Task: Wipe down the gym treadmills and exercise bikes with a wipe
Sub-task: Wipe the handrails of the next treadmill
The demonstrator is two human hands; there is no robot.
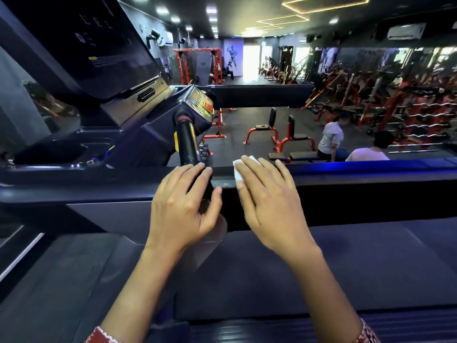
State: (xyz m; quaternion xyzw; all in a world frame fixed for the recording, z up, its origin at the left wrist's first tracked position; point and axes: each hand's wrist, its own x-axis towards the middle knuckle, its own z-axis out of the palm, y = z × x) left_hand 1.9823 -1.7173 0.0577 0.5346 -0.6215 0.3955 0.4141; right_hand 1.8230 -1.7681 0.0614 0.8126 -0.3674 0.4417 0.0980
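Observation:
I stand on a dark treadmill, its belt (309, 273) below my arms. A dark side handrail (366, 180) runs across in front of me. My right hand (269, 201) lies flat on this rail, pressing a folded white wipe (238, 170) under its fingers. My left hand (183, 206) is closed around a clear spray bottle (211, 240) with a black head, held against the rail just left of the wipe. The treadmill's console screen (81, 45) rises at the upper left, with a black pulse grip (186, 142) just beyond my left fingers.
Past the rail lies the gym floor with red benches (263, 131). Two people (330, 138) sit close behind the rail at the right. Racks of barbells (420, 120) line the right side. A second treadmill rail (259, 95) crosses farther back.

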